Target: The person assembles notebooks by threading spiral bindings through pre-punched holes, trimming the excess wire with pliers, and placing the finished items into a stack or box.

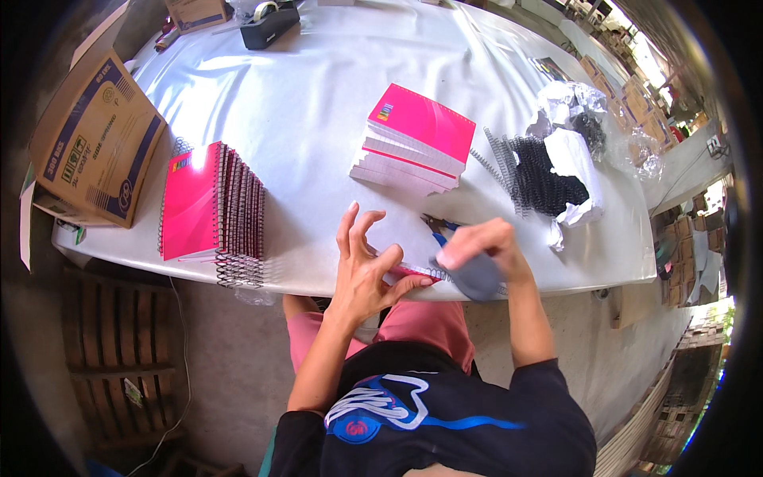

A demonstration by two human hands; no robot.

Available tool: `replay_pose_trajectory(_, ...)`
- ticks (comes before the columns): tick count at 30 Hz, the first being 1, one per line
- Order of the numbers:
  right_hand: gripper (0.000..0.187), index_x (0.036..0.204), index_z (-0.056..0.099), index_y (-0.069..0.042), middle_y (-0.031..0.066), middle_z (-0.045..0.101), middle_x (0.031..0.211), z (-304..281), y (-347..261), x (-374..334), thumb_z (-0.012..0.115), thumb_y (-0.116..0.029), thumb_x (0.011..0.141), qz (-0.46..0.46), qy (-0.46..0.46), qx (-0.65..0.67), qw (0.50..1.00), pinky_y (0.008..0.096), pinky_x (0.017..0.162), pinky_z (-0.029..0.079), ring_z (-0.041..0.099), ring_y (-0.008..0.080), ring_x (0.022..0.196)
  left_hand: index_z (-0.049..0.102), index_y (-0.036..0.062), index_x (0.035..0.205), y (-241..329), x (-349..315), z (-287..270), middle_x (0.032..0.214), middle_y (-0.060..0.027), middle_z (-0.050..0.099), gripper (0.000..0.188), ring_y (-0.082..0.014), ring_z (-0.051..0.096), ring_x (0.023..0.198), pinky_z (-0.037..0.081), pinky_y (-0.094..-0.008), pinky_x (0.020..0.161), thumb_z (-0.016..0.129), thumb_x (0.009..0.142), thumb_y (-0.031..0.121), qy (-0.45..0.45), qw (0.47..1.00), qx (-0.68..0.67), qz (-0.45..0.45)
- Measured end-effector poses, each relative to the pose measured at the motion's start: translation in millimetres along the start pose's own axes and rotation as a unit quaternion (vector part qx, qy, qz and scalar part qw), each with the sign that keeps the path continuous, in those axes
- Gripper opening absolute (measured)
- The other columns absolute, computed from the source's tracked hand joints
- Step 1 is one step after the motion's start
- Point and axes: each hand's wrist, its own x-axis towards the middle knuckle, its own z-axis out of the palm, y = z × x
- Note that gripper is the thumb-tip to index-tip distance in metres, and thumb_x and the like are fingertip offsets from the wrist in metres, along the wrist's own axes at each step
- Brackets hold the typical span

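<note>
At the table's front edge lies a pink notebook (427, 277), seen nearly edge-on, with binding wire along its edge. My left hand (364, 274) holds it between thumb and bent finger, the other fingers raised. My right hand (486, 245) is closed just to the right, over a dark grey rounded thing (477, 278) that is blurred; what the fingers grip cannot be made out. Pliers (437, 225) with blue handles lie beside the right hand, partly covered by it. Beyond both hands stands a stack of pink-covered, uncoiled notebooks (425, 119), its pages fanned unevenly.
Coil-bound pink notebooks (191, 203) stand stacked at the left, before a cardboard box (99, 147). At the right, black wire coils (548, 176) lie by crumpled white paper (576, 155). A tape dispenser (270, 28) sits far back on the white-covered table (318, 87).
</note>
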Motion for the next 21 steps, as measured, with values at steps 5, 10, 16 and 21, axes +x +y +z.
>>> replay_pose_trajectory(5,0.027,0.08,0.072,-0.004,0.0101,0.069,0.079,2.5,10.6,0.8,0.068,0.012,0.059,0.082,0.049,-0.124,0.988,0.0285,0.07,0.051,0.067,0.0206,0.076,0.057,0.0081,0.068,-3.2,0.1,3.0,0.128,-0.0211,0.036,0.047,-0.0464,0.017,0.13,0.024,-0.055,0.104,0.082,0.057,0.046,0.009,1.0,-0.01,0.015)
replay_pose_trajectory(10,0.01,0.076,0.07,0.0,0.013,0.069,0.077,4.3,5.4,0.0,0.071,0.003,0.067,0.014,0.048,-0.092,0.994,0.0297,0.068,0.052,0.066,0.0219,0.072,0.056,0.0087,0.069,-5.8,1.0,7.5,0.124,-0.0206,0.036,0.046,-0.044,0.022,0.125,0.03,-0.0523,0.098,0.085,0.054,0.041,0.001,0.996,-0.091,0.002)
replay_pose_trajectory(16,0.014,0.08,0.071,-0.001,0.0146,0.068,0.08,3.9,-5.5,5.6,0.07,0.002,0.067,-0.019,0.055,-0.022,0.998,0.0292,0.068,0.052,0.067,0.0219,0.073,0.056,0.0088,0.068,-11.8,2.5,12.9,0.117,-0.0173,0.037,0.046,-0.0354,0.033,0.105,0.036,-0.0459,0.084,0.085,0.051,0.04,-0.009,0.995,-0.094,-0.004)
replay_pose_trajectory(21,0.015,0.081,0.071,-0.001,0.0135,0.069,0.082,10.2,-9.6,2.5,0.069,0.006,0.067,-0.028,0.046,0.104,0.993,0.0277,0.068,0.051,0.066,0.0194,0.074,0.057,0.0091,0.067,-11.5,-3.9,2.5,0.111,-0.0161,0.037,0.046,-0.0329,0.033,0.097,0.036,-0.0431,0.081,0.085,0.05,0.041,-0.007,0.997,-0.077,-0.018)
